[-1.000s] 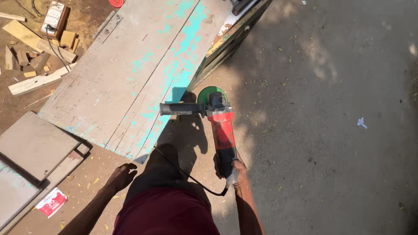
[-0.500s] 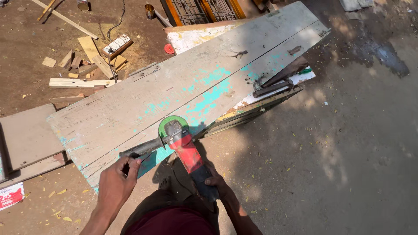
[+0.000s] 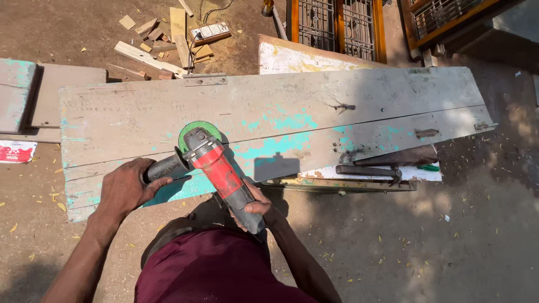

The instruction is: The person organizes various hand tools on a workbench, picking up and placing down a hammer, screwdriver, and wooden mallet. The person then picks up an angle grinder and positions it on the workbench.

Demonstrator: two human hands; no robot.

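I hold a red and black angle grinder (image 3: 216, 168) with a green disc (image 3: 195, 129) over a long weathered wooden door panel (image 3: 314, 106) that lies flat and carries patches of turquoise paint. My left hand (image 3: 126, 188) grips the grinder's black side handle. My right hand (image 3: 255, 207) is wrapped around the rear of the grinder's body. The disc sits at the panel's near left part; whether it touches the wood I cannot tell.
A hammer-like tool (image 3: 368, 171) lies on a white board under the panel's near edge. Wood offcuts (image 3: 163, 47) and a power strip (image 3: 210, 32) lie on the dirt beyond. Grilled window frames (image 3: 337, 28) stand at the back. A grey board (image 3: 22, 95) lies left.
The view has swung so the panel now lies across in front of me. The grinder has come over the panel, and my left hand, free a second ago, now grips the side handle.
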